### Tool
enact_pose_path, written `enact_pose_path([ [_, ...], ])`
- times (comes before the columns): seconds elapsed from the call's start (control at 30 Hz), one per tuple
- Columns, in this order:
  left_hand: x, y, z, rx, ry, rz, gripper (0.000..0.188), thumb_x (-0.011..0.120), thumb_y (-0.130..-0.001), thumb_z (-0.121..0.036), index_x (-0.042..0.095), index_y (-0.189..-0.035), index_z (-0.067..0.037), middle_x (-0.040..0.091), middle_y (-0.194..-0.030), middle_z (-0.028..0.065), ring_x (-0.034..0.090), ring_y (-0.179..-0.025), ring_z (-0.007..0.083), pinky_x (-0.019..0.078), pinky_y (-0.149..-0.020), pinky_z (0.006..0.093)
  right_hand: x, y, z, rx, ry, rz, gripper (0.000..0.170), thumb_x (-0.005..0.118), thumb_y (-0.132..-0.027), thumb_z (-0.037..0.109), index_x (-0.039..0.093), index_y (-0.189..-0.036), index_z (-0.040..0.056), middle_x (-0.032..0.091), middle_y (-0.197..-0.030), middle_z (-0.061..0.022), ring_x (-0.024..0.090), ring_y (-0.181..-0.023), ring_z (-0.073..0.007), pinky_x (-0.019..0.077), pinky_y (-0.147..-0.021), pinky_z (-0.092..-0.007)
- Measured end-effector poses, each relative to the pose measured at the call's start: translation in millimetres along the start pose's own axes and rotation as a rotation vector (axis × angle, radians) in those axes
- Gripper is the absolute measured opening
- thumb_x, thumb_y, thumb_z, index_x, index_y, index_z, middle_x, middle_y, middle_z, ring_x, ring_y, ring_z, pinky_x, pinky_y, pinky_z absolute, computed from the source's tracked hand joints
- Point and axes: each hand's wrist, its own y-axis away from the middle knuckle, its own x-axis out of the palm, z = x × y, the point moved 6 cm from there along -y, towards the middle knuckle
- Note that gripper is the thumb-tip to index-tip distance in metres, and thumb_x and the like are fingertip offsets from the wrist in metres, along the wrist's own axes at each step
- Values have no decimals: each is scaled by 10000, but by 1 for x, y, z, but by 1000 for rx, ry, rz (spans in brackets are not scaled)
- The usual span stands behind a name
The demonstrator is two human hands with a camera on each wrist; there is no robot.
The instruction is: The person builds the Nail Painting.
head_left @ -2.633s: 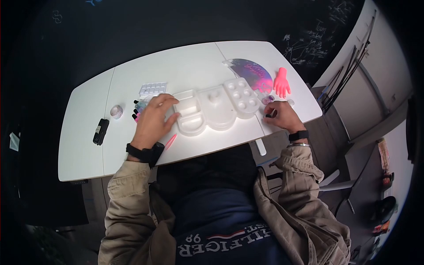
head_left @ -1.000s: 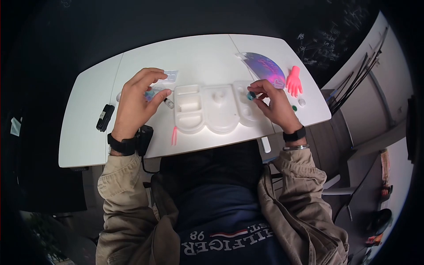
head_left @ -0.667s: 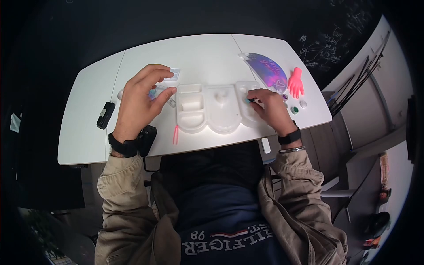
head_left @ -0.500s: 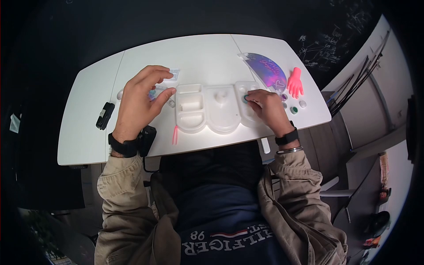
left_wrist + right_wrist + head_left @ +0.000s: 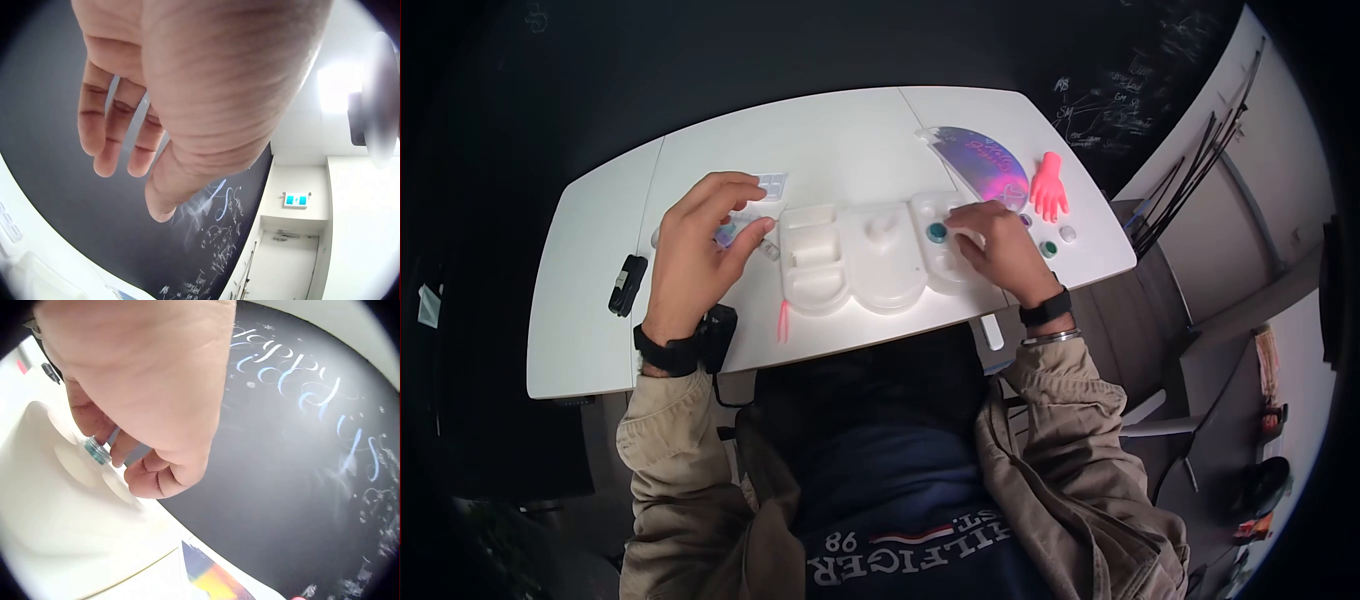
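Note:
In the head view a small teal jar (image 5: 937,232) sits at the round wells of a white moulded tray (image 5: 885,290). My right hand (image 5: 998,250) is bent over it with fingertips right at its rim, and the thumb stands a little apart. The right wrist view shows the clear-walled jar (image 5: 97,450) beside the fingertips. My left hand (image 5: 698,255) hovers left of the tray with thumb and fingers spread in a loose curve, holding nothing; its palm (image 5: 206,81) faces the left wrist camera. A small clear bottle (image 5: 770,250) lies near its thumb.
Pink tweezers (image 5: 783,322) lie at the tray's front left. To the right are a green jar (image 5: 1048,249), a whitish jar (image 5: 1068,234), a pink model hand (image 5: 1049,188) and a purple fan-shaped sheet (image 5: 990,165). A black case (image 5: 628,285) lies far left.
My right hand has brought the teal jar from the right side to the tray's wells, and the fingers have drawn slightly back from it. My left hand has lifted off the tray's left edge.

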Motion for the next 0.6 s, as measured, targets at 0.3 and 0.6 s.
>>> enact_pose_path([
  [0.3,-3,0,-1,0,-1,-25,230,875,-916,-45,791,-1130,-27,809,-1200,90,759,-968,218,599,-802,338,-48,29,-101,580,-730,-472,173,696,-1059,4,753,-1222,22,776,-1023,-32,722,-863,-112,579,-767,-267],
  [0.6,42,8,-33,122,124,77,221,882,-915,-44,794,-1116,-22,808,-1143,124,786,-997,289,620,-848,362,-48,22,-67,622,-994,-680,124,706,-1062,40,692,-1185,28,721,-929,-24,635,-739,-91,502,-669,-238],
])
